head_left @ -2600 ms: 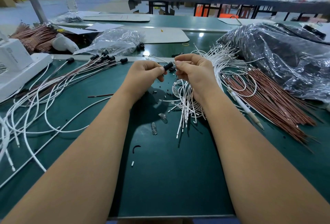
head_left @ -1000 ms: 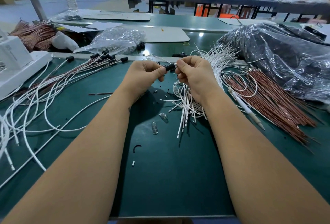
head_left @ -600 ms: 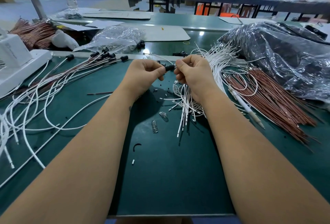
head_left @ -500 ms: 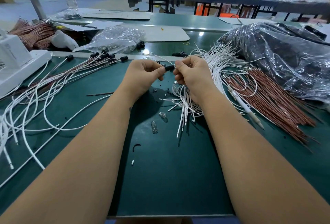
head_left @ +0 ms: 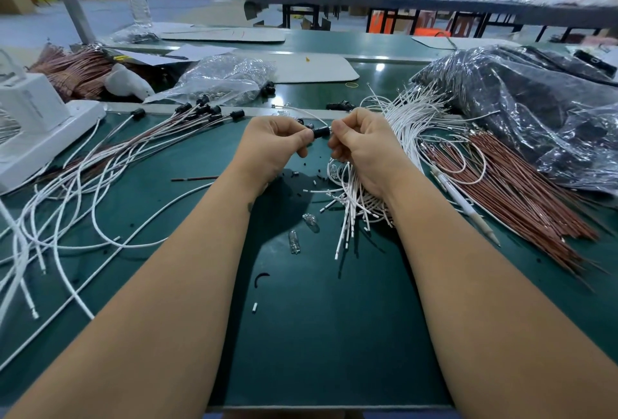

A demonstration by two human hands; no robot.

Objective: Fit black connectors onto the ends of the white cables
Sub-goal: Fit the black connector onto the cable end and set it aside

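Note:
My left hand point(head_left: 272, 146) pinches a small black connector point(head_left: 320, 132) between thumb and fingers above the green table. My right hand point(head_left: 363, 147) meets it from the right with curled fingers, pinching a thin white cable end at the connector's mouth; the cable itself is mostly hidden by the fingers. Under my right wrist lies a bundle of loose white cables point(head_left: 354, 204). To the left, finished cables with black connectors point(head_left: 200, 111) fan out across the table.
Brown wires point(head_left: 521, 198) lie at the right beside a white pen point(head_left: 465, 208) and a dark plastic bag point(head_left: 535, 107). Two small glass bulbs point(head_left: 301, 231) sit in the middle. A white machine point(head_left: 36, 127) stands at the left, a clear bag point(head_left: 224, 77) behind.
Both hands have stayed together at the same spot, with only small finger shifts at the connector. Nothing on the table has moved.

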